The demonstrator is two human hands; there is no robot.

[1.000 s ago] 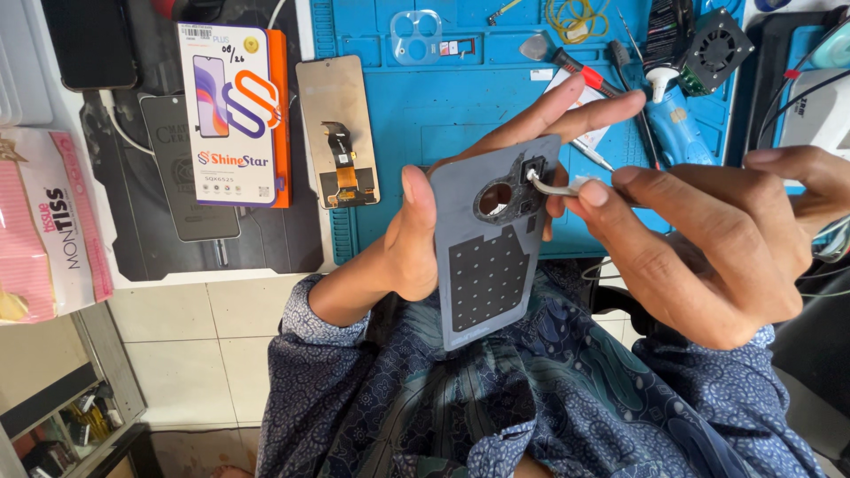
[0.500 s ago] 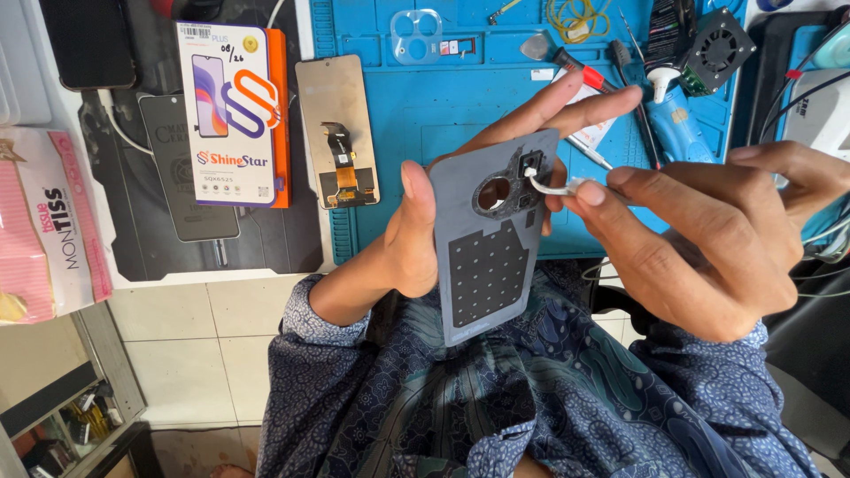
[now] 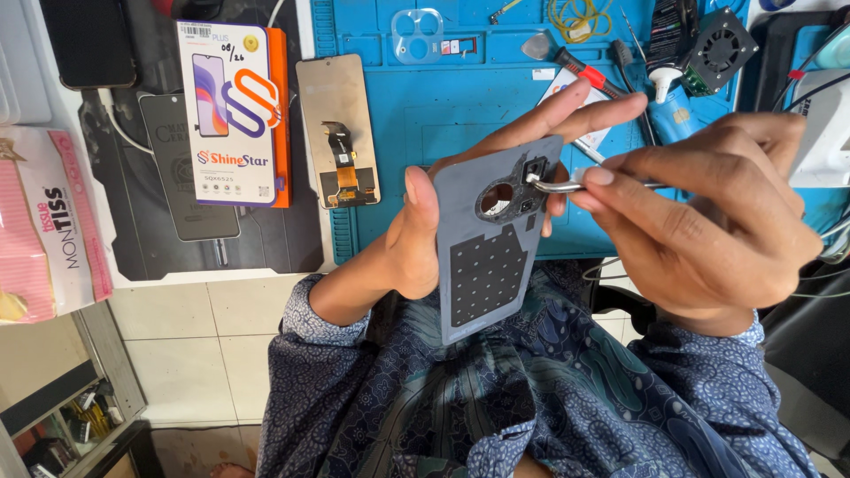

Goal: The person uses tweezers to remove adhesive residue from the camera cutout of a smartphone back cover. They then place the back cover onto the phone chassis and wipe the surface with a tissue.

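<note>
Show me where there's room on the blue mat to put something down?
The middle of the blue mat is bare, between the loose phone screen and the grey back cover in the left hand. The mat's top edge is crowded: clear camera frame, red-handled tool, small fan. The right hand with tweezers blocks the right side.

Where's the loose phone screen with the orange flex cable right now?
In the head view, the phone screen lies face down at the blue mat's left edge, beside the orange-and-white box, left of the left hand.
</note>
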